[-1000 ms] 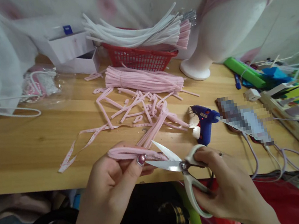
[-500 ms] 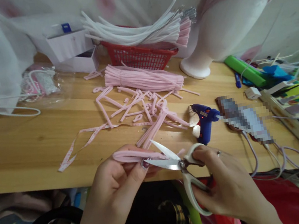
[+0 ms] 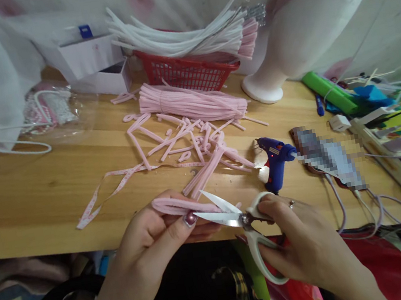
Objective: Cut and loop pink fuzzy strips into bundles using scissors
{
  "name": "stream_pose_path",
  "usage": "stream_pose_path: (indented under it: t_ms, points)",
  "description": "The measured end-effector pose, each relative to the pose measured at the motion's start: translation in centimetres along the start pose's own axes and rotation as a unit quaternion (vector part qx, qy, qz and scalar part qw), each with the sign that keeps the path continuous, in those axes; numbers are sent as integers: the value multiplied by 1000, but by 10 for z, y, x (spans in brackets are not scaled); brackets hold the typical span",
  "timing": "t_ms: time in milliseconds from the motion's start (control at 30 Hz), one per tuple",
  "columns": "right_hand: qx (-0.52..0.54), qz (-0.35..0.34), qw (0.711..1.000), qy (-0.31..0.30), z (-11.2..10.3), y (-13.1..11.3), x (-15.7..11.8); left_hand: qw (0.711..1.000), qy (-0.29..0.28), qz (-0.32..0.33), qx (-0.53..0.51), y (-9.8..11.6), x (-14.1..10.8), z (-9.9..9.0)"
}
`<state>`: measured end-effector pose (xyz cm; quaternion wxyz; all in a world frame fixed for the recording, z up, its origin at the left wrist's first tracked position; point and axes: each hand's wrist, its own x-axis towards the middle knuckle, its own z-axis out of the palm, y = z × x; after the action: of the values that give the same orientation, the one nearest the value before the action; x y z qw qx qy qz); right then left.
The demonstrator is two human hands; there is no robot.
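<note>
My left hand (image 3: 158, 243) pinches a folded pink pipe cleaner (image 3: 173, 206) between thumb and fingers, just over the table's front edge. In my right hand (image 3: 298, 241) is a pair of scissors (image 3: 248, 219) with pale handles, fingers through the loops. Its blades are partly apart and lie across the pipe cleaner, pointing left toward my left thumb. Whether they touch it I cannot tell. Beyond the hands lie cut and bent pink pipe cleaner pieces (image 3: 193, 138), with a few straight ones (image 3: 204, 172) bunched closest to the blades.
A blue glue gun (image 3: 275, 163) stands right of the pieces, and a measuring tape (image 3: 95, 207) lies left. Behind are a pink pipe cleaner bundle (image 3: 189, 102), a red basket (image 3: 188, 73) and a white mannequin head (image 3: 304, 37). Cables (image 3: 381, 212) trail at right.
The scissor blades have closed slightly around the folded pipe cleaner. My left thumb has shifted a little to the left. The things on the table stay in place.
</note>
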<state>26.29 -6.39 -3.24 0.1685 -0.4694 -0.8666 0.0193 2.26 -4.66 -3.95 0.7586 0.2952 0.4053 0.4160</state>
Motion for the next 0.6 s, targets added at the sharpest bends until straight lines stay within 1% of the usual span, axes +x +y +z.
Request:
stream_pose_path:
  t_ms: [200,300,367,433,500,533,600]
  points:
    - [9,-8,1000,-9,-1,1,0,1000,3,10,6,0,0,1]
    - [2,-5,1000,-1,2,3,-2,1000,15,-4,-15,-2,2,-2]
    - [8,6,1000,21,6,5,-5,999,20,-25,-31,-3,4,-6]
    - [23,48,996,69,11,5,-10,998,17,-44,-40,-4,6,-9]
    - [26,120,986,115,16,4,-14,998,17,-45,-44,-4,8,-10]
    - [16,156,980,126,19,4,-15,998,19,-35,-45,-4,9,-10]
    - [-19,203,973,109,22,3,-16,998,27,-10,-49,-4,9,-9]
